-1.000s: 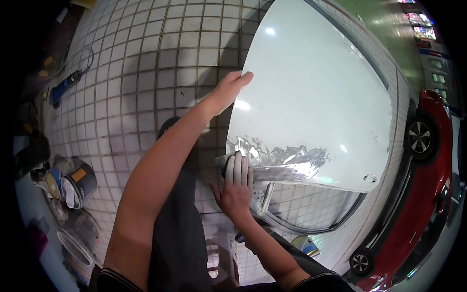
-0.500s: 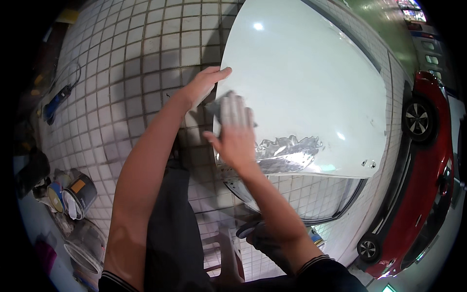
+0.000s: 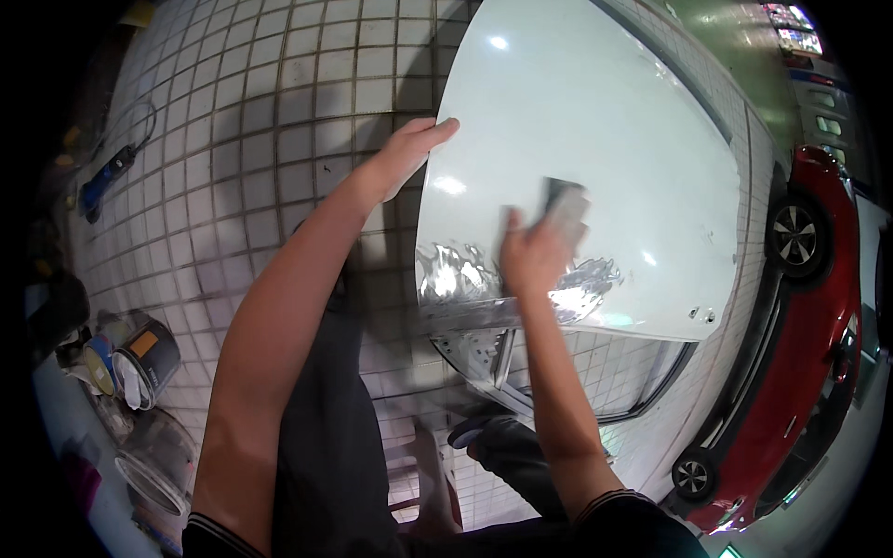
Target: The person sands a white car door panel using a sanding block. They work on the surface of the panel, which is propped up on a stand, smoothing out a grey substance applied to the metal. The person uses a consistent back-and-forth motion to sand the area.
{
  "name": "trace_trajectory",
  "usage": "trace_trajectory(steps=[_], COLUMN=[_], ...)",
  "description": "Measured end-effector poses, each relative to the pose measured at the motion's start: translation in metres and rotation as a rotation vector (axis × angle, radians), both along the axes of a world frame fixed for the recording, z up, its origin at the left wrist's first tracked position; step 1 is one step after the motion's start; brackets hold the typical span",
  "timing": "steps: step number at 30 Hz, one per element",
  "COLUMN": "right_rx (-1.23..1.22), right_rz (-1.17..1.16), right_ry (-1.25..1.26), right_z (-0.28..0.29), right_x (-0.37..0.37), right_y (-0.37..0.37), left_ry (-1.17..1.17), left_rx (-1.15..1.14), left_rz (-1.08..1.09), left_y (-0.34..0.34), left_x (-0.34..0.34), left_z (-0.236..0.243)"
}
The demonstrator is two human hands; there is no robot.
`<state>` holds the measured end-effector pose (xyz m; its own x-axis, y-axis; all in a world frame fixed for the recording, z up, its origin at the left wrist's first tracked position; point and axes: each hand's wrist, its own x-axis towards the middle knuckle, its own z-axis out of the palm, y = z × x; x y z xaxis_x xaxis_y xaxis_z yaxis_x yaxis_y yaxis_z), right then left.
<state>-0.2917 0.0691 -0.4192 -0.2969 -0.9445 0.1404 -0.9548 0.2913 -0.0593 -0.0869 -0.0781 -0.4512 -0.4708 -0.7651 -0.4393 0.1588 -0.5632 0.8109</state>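
A white car door (image 3: pixel 595 139) lies outer side up, with its window frame (image 3: pixel 651 391) toward me. Along its lower left part runs a shiny, crinkled silvery patch (image 3: pixel 446 274). At the left edge of the door, my left hand (image 3: pixel 409 153) is closed round the rim, thumb on top and fingers underneath. My right hand (image 3: pixel 542 251) is on the painted face just above the silvery patch, its fingers pressing a grey sheet like sandpaper (image 3: pixel 564 192) onto the surface. Motion blurs those fingers, and part of the sheet is hidden beneath them.
A red car (image 3: pixel 819 344) stands to the right. On the tiled floor (image 3: pixel 233 139) at the left lies a blue and black power tool (image 3: pixel 109 181) with a cord. Paint cans (image 3: pixel 149 358) and a clear bucket (image 3: pixel 158 465) stand at the lower left.
My right hand has swept rightward across the door with the sandpaper, from the left edge to mid-panel, uncovering the left part of the silvery patch. My left hand still holds the rim.
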Motion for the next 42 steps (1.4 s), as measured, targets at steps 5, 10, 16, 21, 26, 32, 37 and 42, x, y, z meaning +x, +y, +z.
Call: trace_trajectory(steps=[5,10,16,21,26,32,37,42], right_rx=[0.173,0.201,0.161,0.570,0.264,0.455,0.246,0.178], right_rz=[0.398,0.624,0.943,0.841,0.710,0.988,0.994,1.020], right_ry=[-0.257,-0.363,-0.179,-0.251,0.031,-0.024,-0.007,-0.089], right_z=[0.004,-0.008,-0.031,0.009,-0.002,-0.038,-0.052,-0.052], right_x=[0.111,0.109,0.028,-0.141,-0.237,-0.134,-0.014,0.012], right_y=[0.039,0.083,0.120,0.119,0.163,0.158,0.164,0.164], left_ry=[-0.056,-0.126,0.043,0.010,-0.259,-0.270,-0.333,-0.260], left_rx=[0.014,-0.032,-0.004,-0.008,-0.198,-0.452,-0.459,-0.425], left_rz=[0.029,-0.002,-0.055,0.017,0.079,0.162,0.225,0.234], left_y=[-0.001,0.002,0.001,0.006,0.011,0.013,0.012,0.018], left_x=[0.002,-0.002,-0.002,0.003,-0.013,-0.017,-0.021,-0.027], left_z=[-0.011,0.004,-0.007,0.008,0.001,-0.029,-0.041,-0.020])
